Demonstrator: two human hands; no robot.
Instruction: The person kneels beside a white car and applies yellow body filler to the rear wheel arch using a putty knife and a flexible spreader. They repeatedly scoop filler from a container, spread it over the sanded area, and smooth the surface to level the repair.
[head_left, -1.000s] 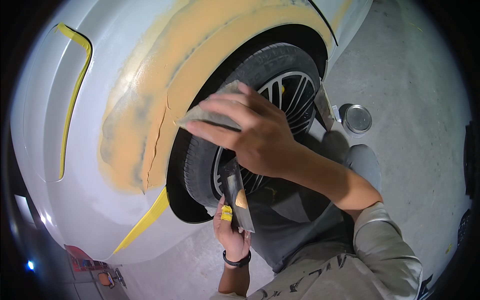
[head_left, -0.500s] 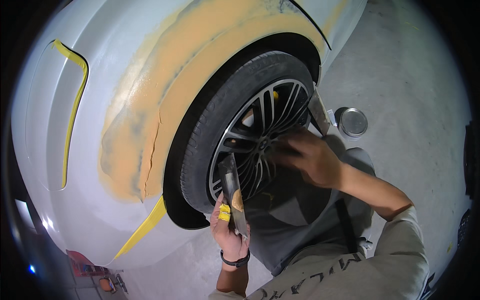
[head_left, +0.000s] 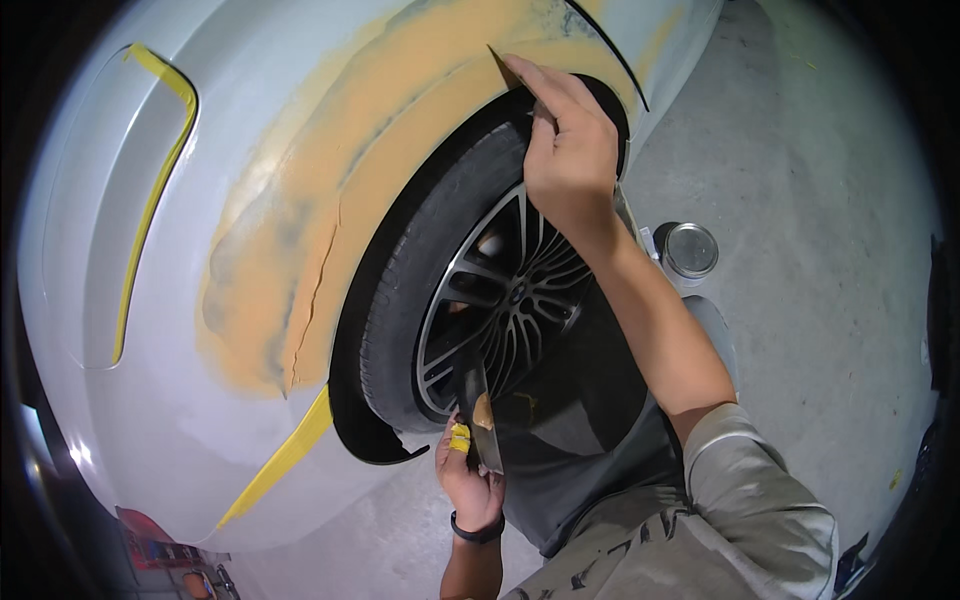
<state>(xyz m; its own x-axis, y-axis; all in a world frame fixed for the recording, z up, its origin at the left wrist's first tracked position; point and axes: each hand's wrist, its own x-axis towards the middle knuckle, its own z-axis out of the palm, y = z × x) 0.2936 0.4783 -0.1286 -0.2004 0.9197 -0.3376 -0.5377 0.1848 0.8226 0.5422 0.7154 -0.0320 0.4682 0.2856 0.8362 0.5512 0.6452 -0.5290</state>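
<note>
My right hand is raised to the upper edge of the wheel arch, its fingers closed on a thin dark spreader blade. The blade's tip meets the orange body filler on the white fender. Much of the blade is hidden behind the fingers. Low beside the wheel, my left hand grips a long flat metal putty plate, tilted nearly on edge. A dab of orange filler sticks to the plate. Yellow tape wraps one left finger. A thin crack-like line runs down the filler near the arch's left side.
The tyre and spoked wheel stand directly before me. A round metal can sits on the concrete floor at right. Yellow masking tape covers the lower fender edge, with another yellow strip along the left recess.
My right hand has swung up and left, from in front of the wheel to the filler above the arch. My left hand has shifted slightly down with the putty plate.
</note>
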